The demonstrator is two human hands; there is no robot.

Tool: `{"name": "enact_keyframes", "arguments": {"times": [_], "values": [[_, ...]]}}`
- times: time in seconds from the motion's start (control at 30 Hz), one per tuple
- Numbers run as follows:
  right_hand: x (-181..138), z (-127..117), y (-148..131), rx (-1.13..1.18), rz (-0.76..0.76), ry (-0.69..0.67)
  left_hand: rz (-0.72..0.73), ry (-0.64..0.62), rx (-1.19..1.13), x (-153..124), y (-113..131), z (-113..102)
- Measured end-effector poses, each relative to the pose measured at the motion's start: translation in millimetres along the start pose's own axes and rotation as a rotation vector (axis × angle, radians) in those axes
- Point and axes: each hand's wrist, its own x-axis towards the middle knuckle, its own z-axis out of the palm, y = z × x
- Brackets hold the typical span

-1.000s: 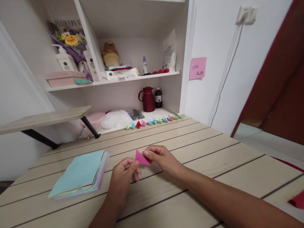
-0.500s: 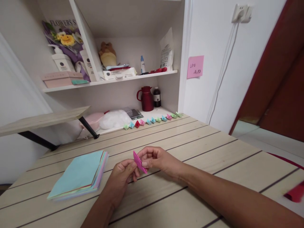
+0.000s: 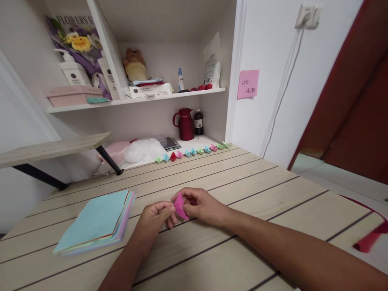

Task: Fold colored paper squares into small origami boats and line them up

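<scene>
A small folded piece of pink paper (image 3: pixel 180 205) is pinched between both my hands just above the wooden table (image 3: pixel 248 190). My left hand (image 3: pixel 156 218) grips its left side with thumb and fingers closed. My right hand (image 3: pixel 201 206) holds its right side, fingers curled round it. The paper looks partly pulled open into a pocket shape. A stack of coloured paper sheets (image 3: pixel 97 221), light blue on top, lies on the table to the left of my hands.
A row of several small folded paper boats (image 3: pixel 192 151) lines the table's far edge. Behind it a shelf holds a red jug (image 3: pixel 184 124), a dark bottle (image 3: pixel 198 122) and a plastic bag (image 3: pixel 142 149). A pink note (image 3: pixel 247 83) sticks to the wall.
The flat pink triangle has been turned and pulled open between my fingers. Both hands have stayed close together, and the view has shifted slightly.
</scene>
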Motion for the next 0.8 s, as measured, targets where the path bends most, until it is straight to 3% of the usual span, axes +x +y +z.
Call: {"name": "enact_keyframes", "arguments": {"times": [0.3, 0.5, 0.67, 0.8], "values": [[0, 1, 4, -0.135, -0.098, 0.005, 0.023, 0.034, -0.036, 2, -3, 7], [0, 9, 1, -0.209, -0.175, 0.193, 0.048, 0.083, -0.302, -3, -5, 23], [3, 12, 7, -0.179, -0.151, 0.192, 0.008, 0.066, -0.534, -4, -11, 29], [8, 9, 16, -0.240, -0.198, 0.279, -0.010, 0.044, -0.666, -5, -9, 26]]}}
